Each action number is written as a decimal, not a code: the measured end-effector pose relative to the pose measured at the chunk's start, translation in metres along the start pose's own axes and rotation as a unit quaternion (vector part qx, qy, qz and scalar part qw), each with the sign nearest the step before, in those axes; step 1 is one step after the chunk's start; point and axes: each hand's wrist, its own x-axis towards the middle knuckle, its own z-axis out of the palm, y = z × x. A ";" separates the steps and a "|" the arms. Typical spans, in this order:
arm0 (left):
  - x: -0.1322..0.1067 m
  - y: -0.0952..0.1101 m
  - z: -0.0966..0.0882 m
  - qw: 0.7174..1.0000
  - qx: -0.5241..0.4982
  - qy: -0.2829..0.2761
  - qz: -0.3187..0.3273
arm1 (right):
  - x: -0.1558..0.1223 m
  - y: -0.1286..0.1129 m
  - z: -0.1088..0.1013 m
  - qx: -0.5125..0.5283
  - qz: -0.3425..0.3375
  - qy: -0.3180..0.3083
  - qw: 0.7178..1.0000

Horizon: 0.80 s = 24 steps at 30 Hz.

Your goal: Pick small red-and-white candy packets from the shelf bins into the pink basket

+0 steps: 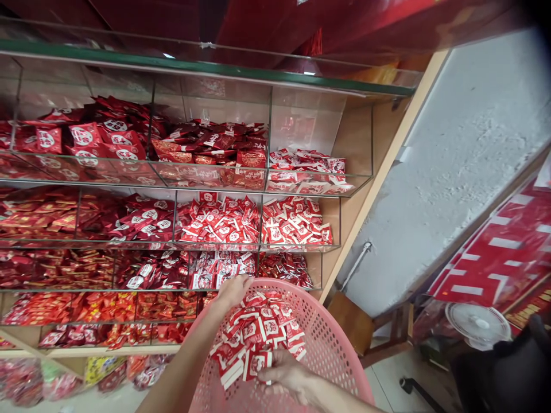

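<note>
A pink perforated plastic basket (340,338) stands before me, tilted in view, with a heap of small red-and-white packets (262,324) inside. At its far rim is my left hand (235,291), fingers curled over the edge. Low inside the basket, my right hand (286,374) pinches a red-and-white packet (253,362) at the near side of the heap. Part of the left hand's grip is hidden behind the rim.
Behind the basket, clear-fronted shelf compartments (215,188) hold red packets. Bagged goods (103,370) lie under the lowest shelf. To the right are a grey wall (469,143), a wooden stool (350,321), a white fan (477,323) and a dark chair (503,373).
</note>
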 end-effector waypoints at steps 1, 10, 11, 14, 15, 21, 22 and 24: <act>0.000 0.000 0.000 1.000 0.001 -0.001 0.001 | 0.001 0.001 0.000 -0.004 -0.001 0.009 1.000; -0.003 0.003 -0.004 1.000 -0.001 -0.004 0.000 | -0.005 -0.002 0.001 0.132 0.015 0.044 0.990; -0.003 0.003 -0.004 1.000 0.000 -0.003 0.001 | -0.006 -0.002 0.001 0.147 0.014 0.040 0.988; -0.003 0.004 -0.004 1.000 0.002 -0.003 -0.003 | -0.005 0.001 0.002 0.172 0.009 0.033 0.984; -0.003 0.004 -0.005 1.000 0.002 -0.003 -0.006 | -0.003 0.003 0.002 0.172 0.009 0.034 0.984; -0.005 0.005 -0.006 1.000 -0.007 -0.011 -0.006 | 0.002 0.008 0.002 0.118 0.038 0.063 0.990; -0.005 0.004 -0.006 1.000 -0.006 -0.009 -0.004 | 0.002 0.007 0.002 0.124 0.031 0.060 0.990; -0.005 0.004 -0.006 1.000 -0.003 -0.006 0.002 | 0.001 0.005 0.003 0.149 0.011 0.049 0.988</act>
